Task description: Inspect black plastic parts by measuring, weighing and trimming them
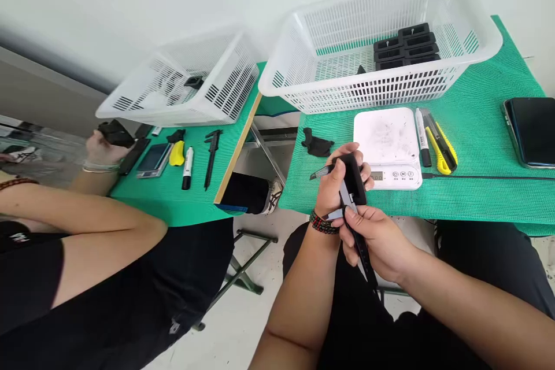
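Black hollow rectangular block: held up in the left hand [332,188], in front of the person's lap near the tabletop's front edge; the block [356,178] has its open recess facing up toward the camera.
Grey-and-black sliding caliper: its beam [364,251] slants down from the block into the right hand [378,237]. Its two long prongs stick out leftward, spread apart; whether its other tips touch the block I cannot tell.
Left hand: closed around the block, thumb along its near side, fingers behind.
Right hand: curled round the caliper, thumb pressing near the slider.
White digital scale: lies just beyond the left hand on the green mesh-covered tabletop [485,127]; fingers partly hide the display of the scale [384,133].
Beside the scale: a white marker with a black cap [422,136], then a yellow-and-black cutter knife [441,144].
White slatted plastic basket: behind the scale, the basket [325,92] holds stacked black blocks [405,49].
Caliper risk: a tilted beam or loose thumb pressure could give a false reading.
Block risk: a slackened left grip could drop it to the floor.
Scale risk: knuckles so near could nudge it.
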Available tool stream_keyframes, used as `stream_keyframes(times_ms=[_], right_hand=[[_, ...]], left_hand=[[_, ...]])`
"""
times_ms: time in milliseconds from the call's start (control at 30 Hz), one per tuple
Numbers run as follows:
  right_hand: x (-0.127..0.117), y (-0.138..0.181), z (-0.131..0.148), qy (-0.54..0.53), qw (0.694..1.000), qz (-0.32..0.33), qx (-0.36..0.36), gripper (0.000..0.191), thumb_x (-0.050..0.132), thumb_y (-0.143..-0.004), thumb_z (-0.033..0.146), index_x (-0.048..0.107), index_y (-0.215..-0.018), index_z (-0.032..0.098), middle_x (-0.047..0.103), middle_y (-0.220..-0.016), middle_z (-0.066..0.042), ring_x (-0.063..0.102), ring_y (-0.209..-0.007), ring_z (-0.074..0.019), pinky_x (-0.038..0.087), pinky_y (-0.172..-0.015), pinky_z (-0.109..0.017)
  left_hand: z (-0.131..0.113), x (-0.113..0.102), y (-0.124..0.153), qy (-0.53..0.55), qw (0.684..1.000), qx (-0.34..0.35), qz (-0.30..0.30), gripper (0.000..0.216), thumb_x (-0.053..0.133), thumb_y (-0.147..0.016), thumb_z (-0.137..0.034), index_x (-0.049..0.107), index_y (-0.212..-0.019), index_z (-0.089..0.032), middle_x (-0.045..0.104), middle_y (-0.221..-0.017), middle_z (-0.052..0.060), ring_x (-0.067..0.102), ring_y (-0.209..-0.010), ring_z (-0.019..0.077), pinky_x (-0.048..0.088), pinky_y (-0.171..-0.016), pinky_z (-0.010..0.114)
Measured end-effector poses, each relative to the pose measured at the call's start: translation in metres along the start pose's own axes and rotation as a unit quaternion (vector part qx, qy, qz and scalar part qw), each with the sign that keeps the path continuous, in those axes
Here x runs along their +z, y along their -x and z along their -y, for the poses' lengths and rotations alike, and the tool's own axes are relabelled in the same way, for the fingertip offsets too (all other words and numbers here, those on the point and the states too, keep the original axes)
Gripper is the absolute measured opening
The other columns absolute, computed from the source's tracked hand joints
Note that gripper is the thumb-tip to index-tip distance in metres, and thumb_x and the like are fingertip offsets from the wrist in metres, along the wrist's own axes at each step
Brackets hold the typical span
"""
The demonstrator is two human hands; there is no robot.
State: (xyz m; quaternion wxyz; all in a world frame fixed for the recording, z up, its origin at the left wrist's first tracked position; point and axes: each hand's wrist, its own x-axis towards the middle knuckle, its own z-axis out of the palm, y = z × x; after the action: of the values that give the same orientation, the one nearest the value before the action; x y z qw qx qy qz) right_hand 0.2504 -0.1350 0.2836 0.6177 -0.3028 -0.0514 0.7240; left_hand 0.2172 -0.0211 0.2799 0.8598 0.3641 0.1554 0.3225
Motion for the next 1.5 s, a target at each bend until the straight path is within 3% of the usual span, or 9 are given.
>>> stream_keyframes(times_ms=[367,533,733,800,900,1067,1233,1367,1500], right_hand=[[-0.004,-0.002,-0.001,0.042,0.999,0.023,0.014,0.057,0.075,-0.077,0.071,0.061,-0.071,0.016,0.049,-0.042,0.008,0.035,-0.029,-0.0057,0.024,-0.036,-0.022],[-0.001,0.005,0.01,0.107,0.994,0.034,0.01,0.055,0.076,-0.076,0.069,0.062,-0.073,0.016,0.053,-0.046,0.006,0.032,-0.031,-0.0044,0.022,-0.036,-0.021],[-0.004,0.018,0.038,0.261,0.964,-0.004,-0.043,0.05,0.065,-0.085,0.068,0.06,-0.08,0.018,0.055,-0.055,0.005,0.037,-0.037,-0.0069,0.024,-0.037,-0.023],[-0.008,0.026,0.056,0.373,0.923,-0.026,-0.093,0.043,0.06,-0.091,0.06,0.059,-0.078,0.019,0.055,-0.059,0.003,0.041,-0.042,-0.0085,0.029,-0.041,-0.024],[-0.015,0.042,0.083,0.565,0.81,-0.053,-0.149,0.037,0.054,-0.098,0.044,0.053,-0.069,0.021,0.052,-0.06,0.002,0.044,-0.051,-0.0108,0.033,-0.049,-0.025],[-0.026,0.056,0.102,0.726,0.656,-0.12,-0.168,0.03,0.048,-0.1,0.034,0.048,-0.072,0.022,0.057,-0.066,-0.001,0.047,-0.06,-0.0149,0.031,-0.055,-0.027],[-0.028,0.055,0.095,0.797,0.587,-0.102,-0.097,0.026,0.045,-0.102,0.028,0.053,-0.078,0.021,0.066,-0.077,-0.005,0.053,-0.067,-0.0177,0.03,-0.059,-0.029],[-0.023,0.048,0.086,0.836,0.524,-0.148,-0.07,0.023,0.046,-0.101,0.022,0.053,-0.08,0.02,0.066,-0.079,-0.006,0.051,-0.066,-0.0178,0.024,-0.057,-0.03],[-0.021,0.042,0.078,0.846,0.501,-0.161,-0.089,0.022,0.047,-0.102,0.024,0.055,-0.082,0.02,0.066,-0.079,-0.007,0.052,-0.065,-0.0187,0.022,-0.056,-0.031]], left_hand=[[0.001,-0.005,0.001,-0.026,0.999,0.015,0.037,0.055,0.083,-0.071,-0.064,0.061,-0.106,-0.027,0.049,-0.09,0.0,0.047,-0.066,0.0106,0.047,-0.055,0.025],[-0.01,-0.024,-0.004,-0.125,0.984,0.071,0.108,0.075,0.091,-0.058,-0.065,0.064,-0.116,-0.026,0.053,-0.101,0.003,0.055,-0.075,0.013,0.051,-0.063,0.027],[-0.03,-0.045,-0.006,-0.225,0.964,0.045,0.134,0.101,0.093,-0.047,-0.071,0.063,-0.132,-0.025,0.059,-0.109,0.007,0.06,-0.084,0.0174,0.053,-0.073,0.03],[-0.035,-0.045,-0.004,-0.237,0.961,0.029,0.137,0.096,0.088,-0.056,-0.073,0.063,-0.134,-0.024,0.061,-0.113,0.01,0.062,-0.089,0.0201,0.053,-0.077,0.031],[-0.038,-0.042,-0.001,-0.22,0.965,-0.009,0.139,0.082,0.075,-0.072,-0.077,0.065,-0.132,-0.023,0.063,-0.105,0.009,0.061,-0.082,0.0185,0.053,-0.069,0.03],[-0.037,-0.037,0.002,-0.186,0.975,-0.048,0.107,0.078,0.061,-0.08,-0.082,0.068,-0.127,-0.02,0.063,-0.102,0.008,0.061,-0.078,0.0173,0.051,-0.06,0.027],[-0.029,-0.036,0.0,-0.213,0.973,-0.039,0.086,0.067,0.06,-0.088,-0.074,0.07,-0.124,-0.018,0.065,-0.1,0.007,0.061,-0.082,0.0164,0.051,-0.071,0.029],[-0.02,-0.03,0.001,-0.278,0.956,-0.021,0.09,0.054,0.064,-0.091,-0.064,0.072,-0.12,-0.019,0.068,-0.108,0.009,0.062,-0.096,0.0201,0.049,-0.085,0.031],[-0.011,-0.021,0.004,-0.292,0.954,-0.003,0.064,0.049,0.059,-0.095,-0.063,0.074,-0.114,-0.02,0.069,-0.114,0.01,0.062,-0.106,0.0237,0.049,-0.093,0.034]])
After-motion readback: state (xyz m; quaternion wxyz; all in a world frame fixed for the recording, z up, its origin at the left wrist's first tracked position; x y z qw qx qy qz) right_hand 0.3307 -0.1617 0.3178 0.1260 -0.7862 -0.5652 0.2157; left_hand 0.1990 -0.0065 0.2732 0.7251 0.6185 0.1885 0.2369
